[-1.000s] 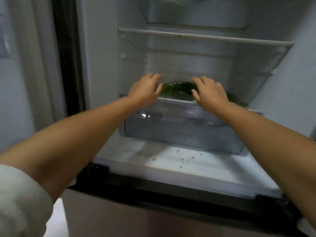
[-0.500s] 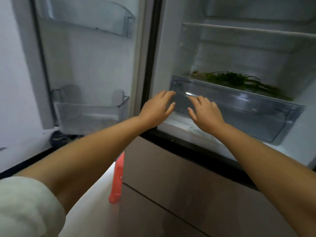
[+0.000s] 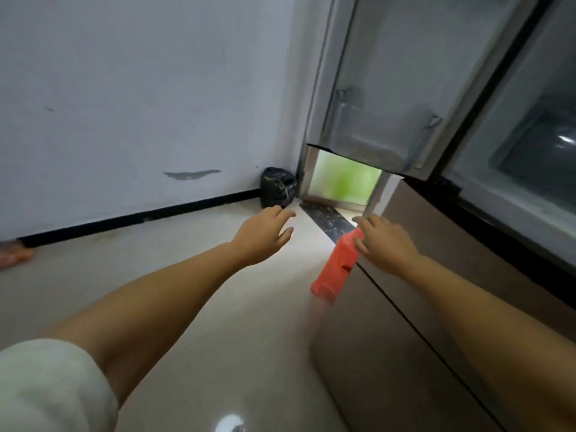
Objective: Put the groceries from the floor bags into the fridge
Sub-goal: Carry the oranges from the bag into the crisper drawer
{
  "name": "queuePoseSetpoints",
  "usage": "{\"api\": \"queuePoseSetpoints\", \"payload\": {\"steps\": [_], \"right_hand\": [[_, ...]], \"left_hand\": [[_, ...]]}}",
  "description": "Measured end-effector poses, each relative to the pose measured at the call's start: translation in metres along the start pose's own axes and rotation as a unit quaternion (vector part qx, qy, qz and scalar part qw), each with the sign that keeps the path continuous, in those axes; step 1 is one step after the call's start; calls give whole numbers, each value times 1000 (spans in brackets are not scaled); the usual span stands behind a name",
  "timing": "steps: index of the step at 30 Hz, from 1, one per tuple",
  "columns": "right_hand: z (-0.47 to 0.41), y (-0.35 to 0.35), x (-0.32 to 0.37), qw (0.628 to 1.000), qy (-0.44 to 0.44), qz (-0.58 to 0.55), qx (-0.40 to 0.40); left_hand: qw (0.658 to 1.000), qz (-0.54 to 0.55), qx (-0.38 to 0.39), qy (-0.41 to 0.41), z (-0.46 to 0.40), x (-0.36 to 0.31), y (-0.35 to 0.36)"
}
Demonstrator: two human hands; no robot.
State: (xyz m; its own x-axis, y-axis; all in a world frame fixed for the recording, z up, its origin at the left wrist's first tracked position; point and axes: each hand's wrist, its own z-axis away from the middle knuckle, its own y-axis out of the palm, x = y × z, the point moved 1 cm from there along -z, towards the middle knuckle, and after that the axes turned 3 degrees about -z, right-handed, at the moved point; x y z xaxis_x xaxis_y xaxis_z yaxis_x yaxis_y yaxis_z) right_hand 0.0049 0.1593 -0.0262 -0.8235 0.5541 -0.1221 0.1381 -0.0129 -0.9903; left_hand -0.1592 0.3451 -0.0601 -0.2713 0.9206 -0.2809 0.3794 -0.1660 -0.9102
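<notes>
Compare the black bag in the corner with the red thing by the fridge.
The black bag is dark, rounded and slumped; the red object is bright, blocky and elongated. The bag sits against the wall; the red object lies beside the fridge's lower front, partly behind the right hand. Both are on the floor.

Your landmark is the open fridge door (image 3: 383,88). The bag (image 3: 277,188) sits on the floor (image 3: 187,291) just left of its lower edge, against the wall (image 3: 140,88). The drawer (image 3: 530,145) lies right of it. The stool (image 3: 338,266) stands below it.
</notes>
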Motion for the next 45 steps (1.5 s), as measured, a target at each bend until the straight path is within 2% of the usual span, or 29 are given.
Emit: {"api": "queuePoseSetpoints", "payload": {"steps": [4,6,11,18,23,28,34,45], "right_hand": [[-31,18,77,997,-21,-18,78],[-47,24,126,993,-39,-35,103],[-87,43,264,982,-89,-41,160],[-142,54,465,970,-164,-72,163],[-178,59,574,956,-220,-65,184],[-241,68,650,945,-255,-45,202],[-342,60,745,930,-313,-43,189],[-471,65,936,887,-411,-21,210]], "left_hand": [[987,-30,102,-118,59,84,-10],[975,-34,128,-179,96,131,-19],[948,-15,126,-291,177,234,-52],[920,3,88,-381,276,380,-121],[889,11,62,-453,324,471,-157],[866,37,46,-497,338,548,-166],[851,40,0,-523,311,650,-197],[815,57,4,-577,301,835,-232]]}}
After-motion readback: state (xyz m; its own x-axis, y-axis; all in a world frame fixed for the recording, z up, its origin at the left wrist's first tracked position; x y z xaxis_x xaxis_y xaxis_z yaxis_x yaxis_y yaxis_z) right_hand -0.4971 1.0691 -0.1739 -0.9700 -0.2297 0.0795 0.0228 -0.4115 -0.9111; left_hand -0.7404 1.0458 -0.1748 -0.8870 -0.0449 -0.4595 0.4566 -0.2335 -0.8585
